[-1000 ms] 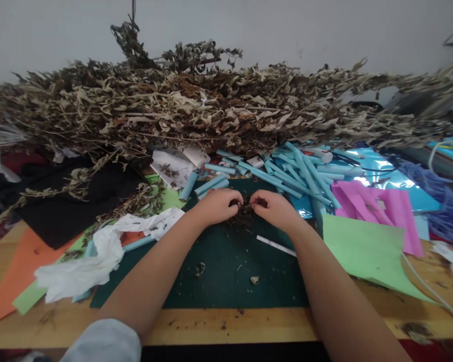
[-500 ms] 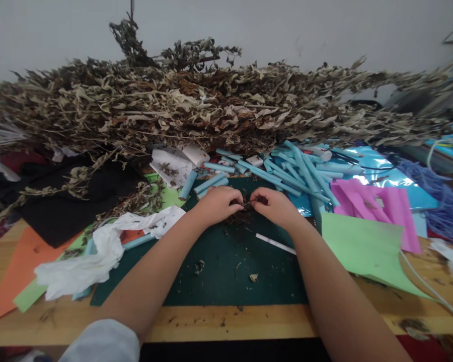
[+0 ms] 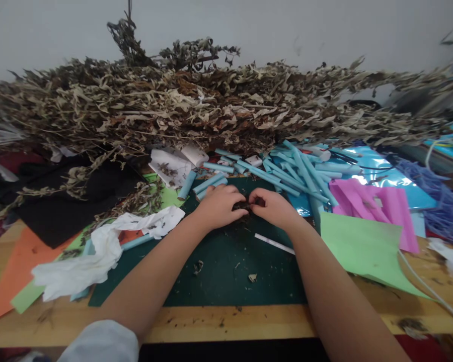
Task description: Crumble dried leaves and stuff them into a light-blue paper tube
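Dark crumbled dried leaves (image 3: 242, 205) lie between my hands near the far side of a dark green mat (image 3: 226, 266). My left hand (image 3: 222, 206) curls around the left side of the leaves, thumb and fingers closing on some of them. From the right, my right hand (image 3: 272, 205) pinches at the same leaves with bent fingers. A thin white strip (image 3: 275, 244) lies on the mat beside my right wrist. Nearer me on the mat is a small dry leaf scrap (image 3: 252, 277). The undersides of both hands' fingers are partly hidden.
A long heap of dried leafy stalks (image 3: 196, 105) spans the back. Several blue paper tubes (image 3: 305, 171) lie beyond my right hand. Green paper (image 3: 362, 246) and pink paper (image 3: 392, 211) are at right; crumpled white tissue (image 3: 101, 256), orange paper (image 3: 18, 276) and black cloth (image 3: 56, 206) at left.
My left hand has spread its thumb and fingers wider around the leaves and turned slightly. My right hand stays almost in place, still pinching. The surrounding things have not moved.
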`<state>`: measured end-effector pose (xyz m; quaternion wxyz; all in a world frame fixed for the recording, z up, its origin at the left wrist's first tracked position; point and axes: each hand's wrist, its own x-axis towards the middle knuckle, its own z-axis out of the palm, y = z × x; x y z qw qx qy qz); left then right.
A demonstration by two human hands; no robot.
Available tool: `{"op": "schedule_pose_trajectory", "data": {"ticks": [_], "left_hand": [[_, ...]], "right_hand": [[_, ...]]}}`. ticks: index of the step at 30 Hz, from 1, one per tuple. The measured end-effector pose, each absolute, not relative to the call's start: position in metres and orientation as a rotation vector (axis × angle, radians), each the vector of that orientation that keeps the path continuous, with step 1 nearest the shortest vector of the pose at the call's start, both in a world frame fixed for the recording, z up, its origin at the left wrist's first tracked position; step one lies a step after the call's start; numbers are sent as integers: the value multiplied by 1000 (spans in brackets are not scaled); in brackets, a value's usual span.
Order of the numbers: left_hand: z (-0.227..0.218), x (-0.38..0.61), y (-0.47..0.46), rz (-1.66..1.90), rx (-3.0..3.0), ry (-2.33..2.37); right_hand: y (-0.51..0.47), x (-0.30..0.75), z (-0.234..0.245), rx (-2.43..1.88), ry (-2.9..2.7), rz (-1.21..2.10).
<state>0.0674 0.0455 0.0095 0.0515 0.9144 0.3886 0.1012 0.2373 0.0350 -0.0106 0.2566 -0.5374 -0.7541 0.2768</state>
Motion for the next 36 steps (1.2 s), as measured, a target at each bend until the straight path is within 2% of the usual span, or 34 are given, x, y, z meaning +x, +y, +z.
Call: {"op": "schedule_pose_trajectory", "data": {"ticks": [8, 21, 26, 29, 32, 36], "left_hand": [[3, 78, 38, 254, 2883, 1291], [11, 71, 38, 292, 2923, 1329], [54, 43, 31, 631, 2858, 1536], [71, 13, 21, 820, 2809, 1580], [63, -12, 8, 756, 2877, 1532], [29, -22, -5, 628, 2871, 1505]], "right_hand": [[34, 237, -11, -1417, -2045, 763], [38, 239, -14, -1401, -2144, 514], [7, 207, 11, -1339, -2132, 258], [-27, 170, 19, -1145, -2548, 221], [-52, 141, 14, -1090, -2781, 237], [-57, 127, 0, -1175, -2866, 260]]}}
